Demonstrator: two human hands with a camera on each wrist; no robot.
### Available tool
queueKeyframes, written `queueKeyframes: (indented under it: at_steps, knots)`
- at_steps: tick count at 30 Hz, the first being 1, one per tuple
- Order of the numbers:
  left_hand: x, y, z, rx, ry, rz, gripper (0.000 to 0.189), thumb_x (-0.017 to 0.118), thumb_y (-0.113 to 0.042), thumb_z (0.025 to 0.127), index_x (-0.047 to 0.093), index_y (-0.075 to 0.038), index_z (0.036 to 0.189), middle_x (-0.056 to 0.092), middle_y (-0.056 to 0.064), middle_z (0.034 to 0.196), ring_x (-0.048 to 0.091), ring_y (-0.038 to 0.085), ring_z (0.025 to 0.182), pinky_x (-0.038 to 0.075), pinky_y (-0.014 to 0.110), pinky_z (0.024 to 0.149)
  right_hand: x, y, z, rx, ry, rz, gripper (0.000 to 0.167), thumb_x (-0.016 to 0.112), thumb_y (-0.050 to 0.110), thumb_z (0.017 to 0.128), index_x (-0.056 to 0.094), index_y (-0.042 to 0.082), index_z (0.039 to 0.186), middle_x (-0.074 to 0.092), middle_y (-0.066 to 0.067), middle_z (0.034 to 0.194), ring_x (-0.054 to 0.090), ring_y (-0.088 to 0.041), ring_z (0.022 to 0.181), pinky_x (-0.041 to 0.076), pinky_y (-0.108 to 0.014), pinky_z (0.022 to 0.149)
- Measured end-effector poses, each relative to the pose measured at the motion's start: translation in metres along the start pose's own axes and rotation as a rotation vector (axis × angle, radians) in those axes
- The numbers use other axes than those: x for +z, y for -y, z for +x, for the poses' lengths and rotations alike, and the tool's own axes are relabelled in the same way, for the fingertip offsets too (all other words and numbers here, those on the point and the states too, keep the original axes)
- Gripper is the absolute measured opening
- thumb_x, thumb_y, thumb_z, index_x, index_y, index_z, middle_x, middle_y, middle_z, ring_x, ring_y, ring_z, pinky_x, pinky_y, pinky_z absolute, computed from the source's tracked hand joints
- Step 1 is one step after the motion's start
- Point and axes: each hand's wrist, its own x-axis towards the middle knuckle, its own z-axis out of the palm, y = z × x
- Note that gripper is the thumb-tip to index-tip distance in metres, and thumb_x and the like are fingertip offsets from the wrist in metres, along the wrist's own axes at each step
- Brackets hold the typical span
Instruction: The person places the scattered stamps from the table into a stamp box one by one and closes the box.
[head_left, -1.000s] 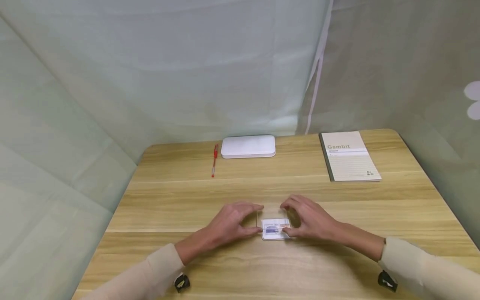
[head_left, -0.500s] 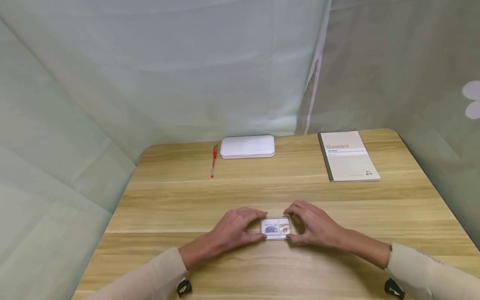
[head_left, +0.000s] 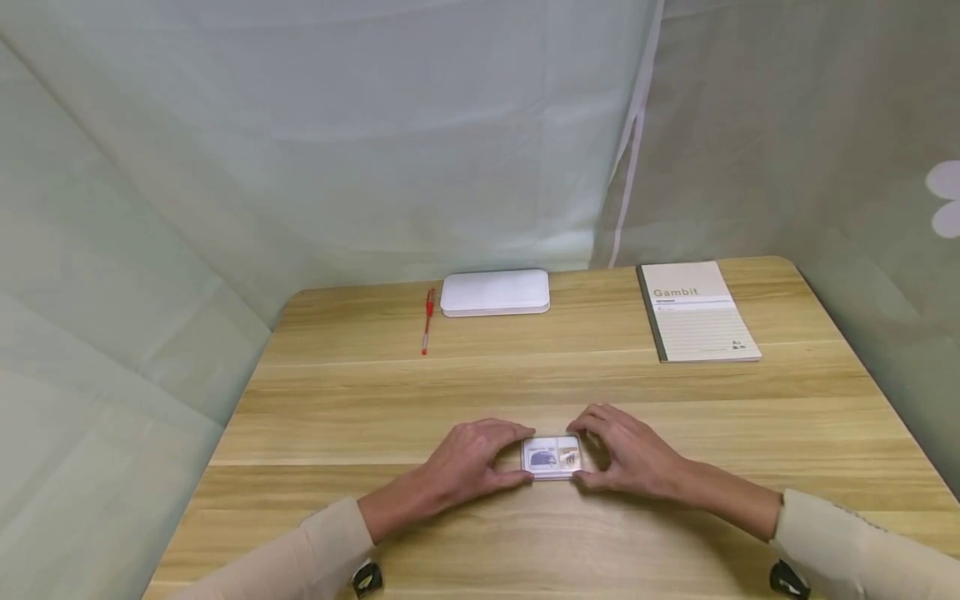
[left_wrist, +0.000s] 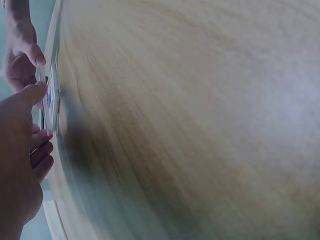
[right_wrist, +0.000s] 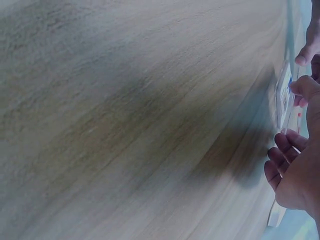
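Observation:
A small flat white case (left_wrist: 55, 100) lies on the wooden table, with blue and gold printed pictures showing on it. Over it is a clear rectangular cover (head_left: 552, 454), lined up with the case in the head view. My left hand (head_left: 474, 454) pinches the cover's left side, thumb at the near corner and index finger at the far one. On the opposite side my right hand (head_left: 630, 447) grips it the same way. In the left wrist view the cover sits close above the white case, and the hands partly hide both.
A white oblong box (head_left: 495, 292) stands at the table's back edge, with a red pen (head_left: 428, 321) just left of it. The Gambit notebook (head_left: 699, 312) lies at the back right. Pale cloth walls (head_left: 375, 167) rise behind and beside the table (head_left: 360, 392).
Both hands have brought the clear cover down and toward me, from behind and above the white case to over it. During the last half second it has barely moved.

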Motion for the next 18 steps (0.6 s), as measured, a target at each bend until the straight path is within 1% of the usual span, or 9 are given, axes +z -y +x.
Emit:
queueKeyframes:
  at_steps: [5, 9, 13, 18]
  knots:
    - [0.0006, -0.0007, -0.0007, 0.018, -0.015, 0.006, 0.055, 0.088, -0.042, 0.088, 0.074, -0.01, 0.13, 0.077, 0.003, 0.123, 0.073, 0.015, 0.113, 0.058, 0.03, 0.099, -0.0002, 0.0007, -0.0006, 0.005, 0.009, 0.002, 0.051, 0.092, 0.032, 0.078, 0.072, 0.01, 0.119, 0.066, 0.004, 0.113, 0.06, -0.012, 0.101, 0.057, -0.038, 0.089]
    - [0.0019, -0.0007, -0.0013, 0.026, -0.03, 0.005, 0.054, 0.089, -0.042, 0.087, 0.074, -0.01, 0.128, 0.077, 0.003, 0.123, 0.073, 0.014, 0.112, 0.058, 0.03, 0.098, -0.0004, 0.0016, -0.001, 0.008, 0.014, 0.0, 0.052, 0.093, 0.032, 0.078, 0.073, 0.009, 0.119, 0.066, 0.004, 0.113, 0.06, -0.012, 0.102, 0.057, -0.038, 0.089]
    - [0.003, -0.0008, -0.0019, 0.029, -0.042, 0.009, 0.054, 0.089, -0.042, 0.087, 0.075, -0.01, 0.128, 0.077, 0.002, 0.122, 0.073, 0.014, 0.112, 0.058, 0.03, 0.098, -0.0003, 0.0021, -0.0011, 0.007, 0.016, -0.003, 0.053, 0.093, 0.031, 0.077, 0.073, 0.008, 0.12, 0.066, 0.003, 0.114, 0.06, -0.012, 0.104, 0.058, -0.04, 0.092]
    - [0.0042, -0.0013, -0.0025, 0.023, -0.045, 0.016, 0.055, 0.089, -0.042, 0.087, 0.074, -0.01, 0.128, 0.077, 0.002, 0.122, 0.073, 0.014, 0.112, 0.059, 0.03, 0.098, 0.0003, 0.002, -0.0013, 0.002, 0.01, -0.006, 0.053, 0.094, 0.031, 0.077, 0.072, 0.007, 0.12, 0.066, 0.003, 0.115, 0.06, -0.013, 0.105, 0.058, -0.039, 0.091]
